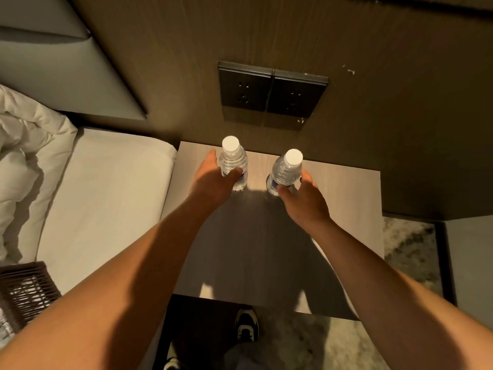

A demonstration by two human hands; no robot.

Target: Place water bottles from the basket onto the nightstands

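Note:
Two clear water bottles with white caps stand upright at the back of the pale wooden nightstand (346, 209). My left hand (210, 182) wraps the left bottle (233, 161), thumb in front and fingers behind it. My right hand (304, 198) is wrapped around the lower part of the right bottle (286, 169) in the same way. Both bottles seem to rest on the top. The dark wicker basket (26, 287) sits on the bed at the lower left; something clear shows at its lower edge.
A bed with a white sheet (106, 198) and a rumpled duvet (24, 145) lies left of the nightstand. Two dark wall sockets (269, 92) sit in the wood panel behind it. My shoes (246, 327) stand on the floor below the front edge.

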